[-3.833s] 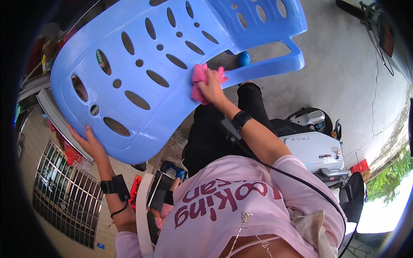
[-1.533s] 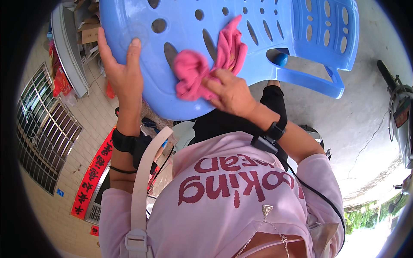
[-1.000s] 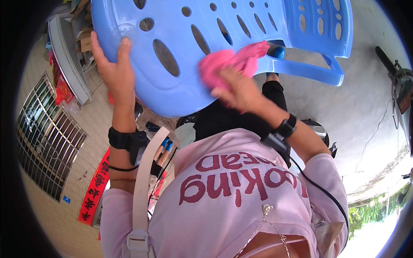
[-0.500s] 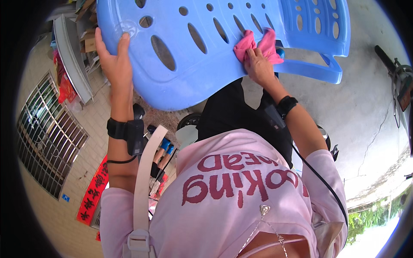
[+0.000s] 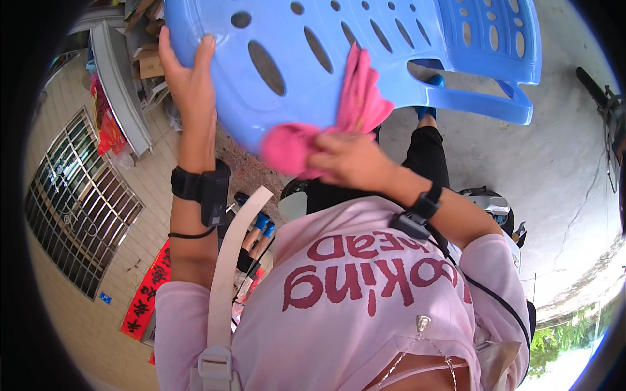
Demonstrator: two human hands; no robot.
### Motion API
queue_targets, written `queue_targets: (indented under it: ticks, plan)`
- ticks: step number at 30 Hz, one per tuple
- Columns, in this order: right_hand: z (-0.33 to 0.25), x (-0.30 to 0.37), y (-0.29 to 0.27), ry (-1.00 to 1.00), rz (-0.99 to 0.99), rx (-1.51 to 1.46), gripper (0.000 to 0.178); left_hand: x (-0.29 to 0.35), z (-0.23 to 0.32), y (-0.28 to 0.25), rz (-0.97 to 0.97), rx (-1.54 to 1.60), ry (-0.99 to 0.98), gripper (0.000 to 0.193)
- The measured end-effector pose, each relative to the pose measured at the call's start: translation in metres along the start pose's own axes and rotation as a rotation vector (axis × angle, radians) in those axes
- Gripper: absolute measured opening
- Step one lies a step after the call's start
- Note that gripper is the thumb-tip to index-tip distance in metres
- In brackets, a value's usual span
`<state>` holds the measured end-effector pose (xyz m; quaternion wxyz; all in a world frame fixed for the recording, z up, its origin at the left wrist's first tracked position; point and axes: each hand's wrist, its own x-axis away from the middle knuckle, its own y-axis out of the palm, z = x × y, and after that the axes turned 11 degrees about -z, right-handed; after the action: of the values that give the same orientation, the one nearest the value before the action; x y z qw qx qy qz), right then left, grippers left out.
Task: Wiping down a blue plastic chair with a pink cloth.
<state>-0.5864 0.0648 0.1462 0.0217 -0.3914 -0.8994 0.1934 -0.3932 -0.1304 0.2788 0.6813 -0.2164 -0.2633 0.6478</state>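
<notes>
A light blue plastic chair (image 5: 300, 98) with oval slots and round holes fills the upper middle, tilted in front of me. My left hand (image 5: 191, 85) grips the edge of its broad slotted panel at the left, thumb lying on the face and fingers behind the rim, partly hidden. In my right hand (image 5: 352, 159) is a bunched pink cloth (image 5: 362, 107). One end of the cloth lies up over the panel's face. Its other end, blurred by motion, hangs at the panel's lower edge near my body. Black bands with small devices circle both my wrists.
To the left stand a grey metal cabinet (image 5: 116, 85), a cardboard box (image 5: 150, 66) and a barred window (image 5: 81, 202) in a tiled wall. A red banner (image 5: 147, 293) is lower down. A bicycle (image 5: 610, 124) is at the far right on the concrete floor (image 5: 554, 169).
My right hand has moved left and toward my body, bringing the pink cloth along the panel's lower edge. The chair appears slightly farther right, with my left hand still on its edge.
</notes>
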Motion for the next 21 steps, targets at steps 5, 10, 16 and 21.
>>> queue_targets:
  ticks: [5,10,16,21]
  plan:
    - [0.056,0.058,0.002,0.884,0.039,0.038,0.028,-0.001,-0.006,0.0,-0.009,0.081,0.013,0.073]
    - [-0.03,-0.01,-0.042,0.275,0.389,-0.177,0.031,-0.003,-0.016,-0.002,-0.011,0.115,0.075,0.073]
    - [-0.042,-0.039,0.001,0.316,0.39,0.085,0.038,-0.004,-0.014,-0.005,-0.019,0.027,0.081,0.076]
    - [0.05,0.008,0.007,0.777,0.435,0.246,0.031,-0.001,-0.009,-0.001,-0.067,0.119,0.072,0.075]
